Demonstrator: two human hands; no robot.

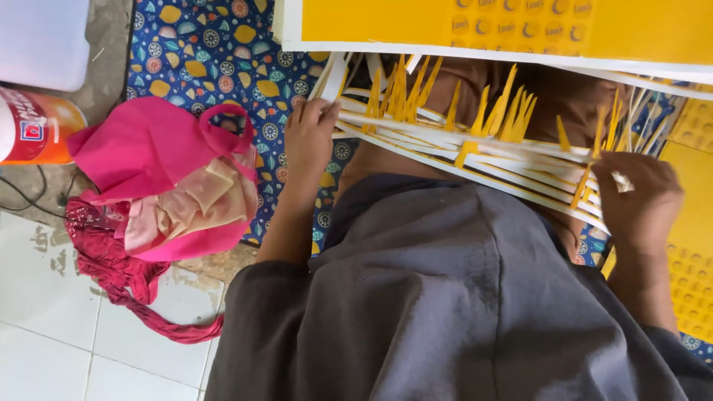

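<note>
At the far left a white box (41,41) sits in the upper corner, with an orange and red can (33,126) lying just below it on bare concrete. Beside these, a pink cloth bag (160,174) holding folded pale fabric rests partly on white floor tiles (59,334) and partly on a blue patterned mat (215,44), a dark red cloth strap (119,282) trailing from it across the tiles. Further right, the left hand (310,134) is closed on the left end of a bundle of white and yellow paper strips (460,148), fingers curled over the strip ends. The bundle runs slantwise across the person's lap, above the grey garment (445,297), many yellow points standing up from it. The right hand (637,197) pinches the bundle's right end, fingers wrapped about several strips. The two hands are well apart, one at each end of the bundle. Along the top edge lies a large yellow sheet with a white border (520,26). At the far right edge a stack of yellow sheets with round embossed shapes (694,275) lies just beside the right hand.
</note>
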